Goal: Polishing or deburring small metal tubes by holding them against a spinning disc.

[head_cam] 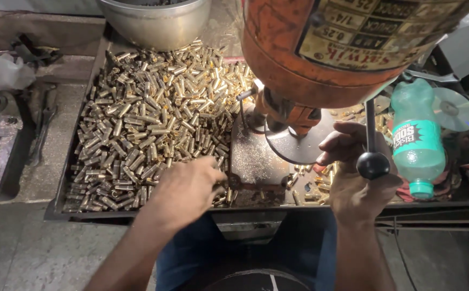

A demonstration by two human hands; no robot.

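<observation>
A dark metal tray (pixel 86 81) holds a big heap of small brass cylinders (pixel 153 113). My left hand (pixel 188 188) reaches into the near edge of the heap, its fingers curled over several pieces; what it holds is hidden. An orange drill press head (pixel 320 48) hangs over a round metal work table (pixel 293 145). My right hand (pixel 353 172) sits just right of that table, by the lever with a black ball knob (pixel 373 164), fingers partly bent; I cannot tell whether it grips anything.
A steel bowl (pixel 156 24) stands at the tray's far edge. A green plastic bottle (pixel 416 140) lies at the right beside a shiny disc (pixel 453 108). A white rag (pixel 5 73) and dark tools rest on the bench at left.
</observation>
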